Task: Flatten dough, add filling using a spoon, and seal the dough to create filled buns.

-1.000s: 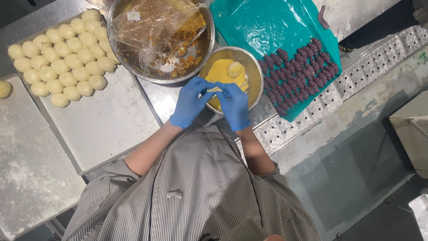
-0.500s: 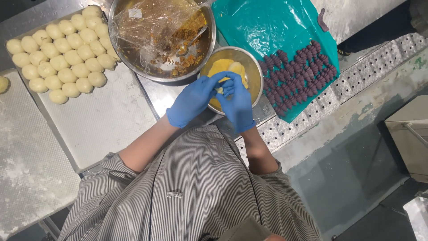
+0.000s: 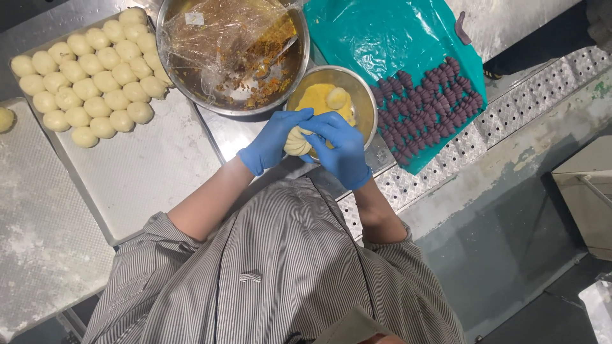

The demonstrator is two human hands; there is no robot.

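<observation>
Both my hands wear blue gloves and meet over the near rim of a small steel bowl [image 3: 364, 95]. My left hand [image 3: 271, 141] and my right hand [image 3: 341, 150] together pinch a pale dough piece [image 3: 297, 142] with pleated folds. Inside the bowl lies yellow filling and one round dough ball [image 3: 336, 98]. A teal plastic sheet [image 3: 376, 38] to the right carries several dark purple dough pieces [image 3: 427, 111].
A large steel bowl [image 3: 191, 95] with crumbly orange filling and cling film stands behind my hands. A flat baking tray [image 3: 146, 172] on the left holds several rows of pale dough balls [image 3: 89, 76]. Perforated metal counter edge [image 3: 510, 114] runs along the right, floor beyond it.
My hands have drawn back slightly from over the small bowl toward its near rim. The dough piece between them now shows pleats and looks more closed up.
</observation>
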